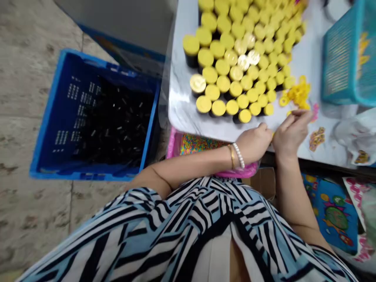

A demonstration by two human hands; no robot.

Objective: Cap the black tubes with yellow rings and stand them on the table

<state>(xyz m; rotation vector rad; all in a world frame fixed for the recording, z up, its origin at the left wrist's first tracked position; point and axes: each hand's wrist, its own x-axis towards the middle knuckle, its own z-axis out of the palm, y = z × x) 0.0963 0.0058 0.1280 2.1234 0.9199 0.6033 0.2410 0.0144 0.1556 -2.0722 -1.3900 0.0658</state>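
Observation:
My left hand, with a pearl bracelet at the wrist, is curled closed at the table's front edge; what it holds is hidden. Close beside it, my right hand has its fingers bent and pressed together over the tabletop. A small bit of yellow shows between the two hands, too little to name. Just beyond my right fingertips lies a loose heap of yellow plastic caps. Many dark containers with yellow lids stand upright, packed together, beyond my left hand.
On the floor at left is a blue crate of black pieces. A pink tub holds tiny multicoloured beads under the table edge. A teal basket, a plastic bag and small stickers are at right.

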